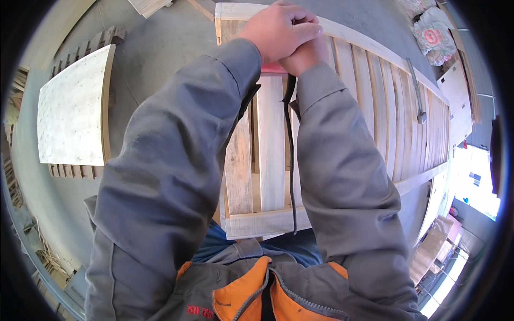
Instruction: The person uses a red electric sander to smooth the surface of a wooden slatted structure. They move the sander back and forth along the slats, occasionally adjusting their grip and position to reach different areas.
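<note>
Both my hands are close together at the far end of a pale slatted wooden frame (pixel 272 139). My left hand (pixel 273 33) lies with curled fingers over my right hand (pixel 306 53), whose fingers are mostly hidden. Beneath them shows a flat red part of a corded tool (pixel 273 68); the hands cover the rest, so its exact kind cannot be made out. From under my right wrist a black cord (pixel 290 144) runs toward me across the slats and over the near rail.
A long metal bar with a blocky end (pixel 417 96) lies on the slats at right. To the left, a pale wooden panel (pixel 72 107) rests on a pallet (pixel 80 171). Woven sacks (pixel 432 37) stand far right; cardboard boxes (pixel 436 243) sit at lower right.
</note>
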A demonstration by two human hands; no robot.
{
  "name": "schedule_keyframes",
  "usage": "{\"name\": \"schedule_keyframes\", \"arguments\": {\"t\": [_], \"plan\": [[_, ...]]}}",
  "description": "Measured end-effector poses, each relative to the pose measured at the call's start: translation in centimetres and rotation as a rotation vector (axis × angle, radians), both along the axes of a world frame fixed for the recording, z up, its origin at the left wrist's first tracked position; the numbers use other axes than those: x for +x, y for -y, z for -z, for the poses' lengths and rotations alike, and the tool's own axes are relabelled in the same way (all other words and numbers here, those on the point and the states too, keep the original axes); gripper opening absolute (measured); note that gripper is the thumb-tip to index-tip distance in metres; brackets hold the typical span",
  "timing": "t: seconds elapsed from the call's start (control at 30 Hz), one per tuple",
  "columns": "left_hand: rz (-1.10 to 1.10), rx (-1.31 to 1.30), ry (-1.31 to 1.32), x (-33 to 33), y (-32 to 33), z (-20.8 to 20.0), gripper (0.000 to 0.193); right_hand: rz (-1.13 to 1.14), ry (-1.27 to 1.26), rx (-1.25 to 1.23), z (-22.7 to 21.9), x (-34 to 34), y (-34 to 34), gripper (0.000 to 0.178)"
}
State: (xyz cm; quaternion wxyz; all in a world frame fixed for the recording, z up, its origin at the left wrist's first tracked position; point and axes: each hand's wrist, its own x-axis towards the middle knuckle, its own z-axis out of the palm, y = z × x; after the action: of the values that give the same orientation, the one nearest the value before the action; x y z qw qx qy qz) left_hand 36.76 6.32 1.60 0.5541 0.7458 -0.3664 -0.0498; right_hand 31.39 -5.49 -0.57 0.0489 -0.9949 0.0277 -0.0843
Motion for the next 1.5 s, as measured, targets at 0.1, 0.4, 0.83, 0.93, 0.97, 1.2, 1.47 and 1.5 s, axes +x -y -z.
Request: {"name": "schedule_keyframes", "arguments": {"t": [0.1,0.4,0.83,0.93,0.97,1.2,1.47,1.5], "plan": [[0.059,0.001,-0.083,2.1,0.8,-0.5,0.036,0.046,0.042,0.053,0.1,2.3,0.9,0.052],[0.133,-0.054,0.0,7.1,0.9,0.1,0.032,0.159,-0.038,0.285,-3.3,5.0,-1.0,0.052],[0.076,-0.014,-0.007,-4.2,-1.1,-0.1,0.034,0.133,-0.077,0.162,-0.7,-5.1,-2.0,0.059],[0.169,0.024,-0.051,-8.1,-2.7,-1.3,0.032,0.186,-0.078,0.268,-2.3,-9.8,-3.5,0.056],[0.152,0.033,-0.032,-9.6,-2.7,-1.4,0.031,0.16,-0.043,0.235,-0.8,-11.2,-3.3,0.056],[0.101,0.042,-0.037,-17.8,-5.6,-0.8,0.033,0.131,-0.14,0.249,-1.5,-19.6,-6.4,0.059],[0.106,0.076,-0.113,-23.9,-8.6,-1.2,0.036,0.085,-0.047,0.112,3.7,-24.5,-8.0,0.061],[0.103,0.094,-0.132,-24.9,-8.9,-1.5,0.036,0.07,-0.036,0.128,3.3,-25.4,-8.3,0.062]]}}
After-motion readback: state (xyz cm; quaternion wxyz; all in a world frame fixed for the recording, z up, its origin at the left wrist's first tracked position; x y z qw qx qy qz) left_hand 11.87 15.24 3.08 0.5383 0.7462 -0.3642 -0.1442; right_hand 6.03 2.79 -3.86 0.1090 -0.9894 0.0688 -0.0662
